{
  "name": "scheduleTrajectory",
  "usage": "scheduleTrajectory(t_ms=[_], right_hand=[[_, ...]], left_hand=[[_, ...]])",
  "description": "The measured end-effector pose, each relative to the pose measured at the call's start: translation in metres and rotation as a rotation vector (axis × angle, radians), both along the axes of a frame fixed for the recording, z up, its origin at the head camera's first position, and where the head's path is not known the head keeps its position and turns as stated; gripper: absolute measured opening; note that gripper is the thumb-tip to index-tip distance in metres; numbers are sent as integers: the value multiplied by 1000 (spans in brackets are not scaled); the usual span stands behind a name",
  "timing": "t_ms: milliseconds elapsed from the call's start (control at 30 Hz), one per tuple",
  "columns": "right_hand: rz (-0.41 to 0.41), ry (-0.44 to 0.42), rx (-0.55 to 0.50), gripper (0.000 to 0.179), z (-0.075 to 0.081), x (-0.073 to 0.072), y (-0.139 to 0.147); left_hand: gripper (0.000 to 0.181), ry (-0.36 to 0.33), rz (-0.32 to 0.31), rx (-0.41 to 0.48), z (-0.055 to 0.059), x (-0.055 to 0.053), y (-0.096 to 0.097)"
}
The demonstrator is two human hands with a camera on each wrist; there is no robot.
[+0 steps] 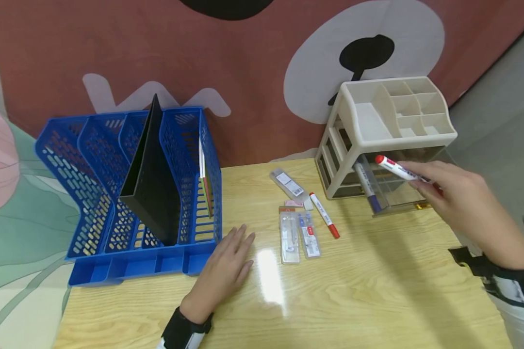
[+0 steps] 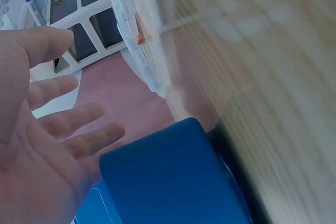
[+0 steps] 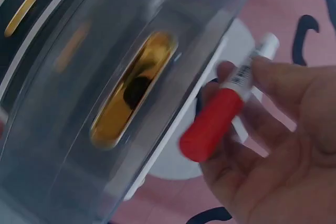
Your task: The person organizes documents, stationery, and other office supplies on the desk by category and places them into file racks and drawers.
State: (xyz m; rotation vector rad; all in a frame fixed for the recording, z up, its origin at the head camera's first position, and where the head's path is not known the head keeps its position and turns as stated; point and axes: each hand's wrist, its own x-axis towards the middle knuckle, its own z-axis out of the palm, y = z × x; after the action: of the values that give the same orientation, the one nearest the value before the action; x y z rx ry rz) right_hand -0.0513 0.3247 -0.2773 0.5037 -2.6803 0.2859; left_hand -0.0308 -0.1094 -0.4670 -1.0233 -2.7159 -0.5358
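My right hand (image 1: 456,194) pinches a red-capped white marker (image 1: 395,167) between thumb and fingers, above a pulled-out clear drawer (image 1: 397,199). In that drawer lies a marker with a dark blue cap (image 1: 374,203). The right wrist view shows the held marker's red end (image 3: 210,124) beside the drawer front with its gold handle (image 3: 134,90). My left hand (image 1: 224,264) rests on the table with fingers straight, next to the front corner of the blue file rack (image 1: 170,261). Its palm (image 2: 42,166) shows in the left wrist view, holding nothing.
A white drawer unit (image 1: 401,144) with a compartmented top stands at the back right. Another red marker (image 1: 324,215) lies on the table near clear plastic packs (image 1: 289,237) and a grey case (image 1: 288,184). A black folder (image 1: 157,194) leans in the rack.
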Motion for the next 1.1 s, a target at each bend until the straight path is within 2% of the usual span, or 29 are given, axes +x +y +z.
scheduleTrajectory(t_ms=[100,267,367,600,900,1100], right_hand=[[9,-47,77,47,-2,-7,10],[-51,-169,179,43,-4,-17,23],[-79,-255,206,40,-7,-23,26],[-75,-400,195,36,-16,-40,28],[32,-484,153,37,-25,-61,28],[-5,-608,100,32,-25,-75,24]], left_hand=[[62,-16,7,-7,0,1,-1],[62,-50,14,-31,0,4,1],[62,-64,10,-70,-1,7,1],[62,-75,-8,-112,-4,13,1],[62,-72,-4,-129,-4,16,-2],[62,-66,-6,-136,-2,15,-3]])
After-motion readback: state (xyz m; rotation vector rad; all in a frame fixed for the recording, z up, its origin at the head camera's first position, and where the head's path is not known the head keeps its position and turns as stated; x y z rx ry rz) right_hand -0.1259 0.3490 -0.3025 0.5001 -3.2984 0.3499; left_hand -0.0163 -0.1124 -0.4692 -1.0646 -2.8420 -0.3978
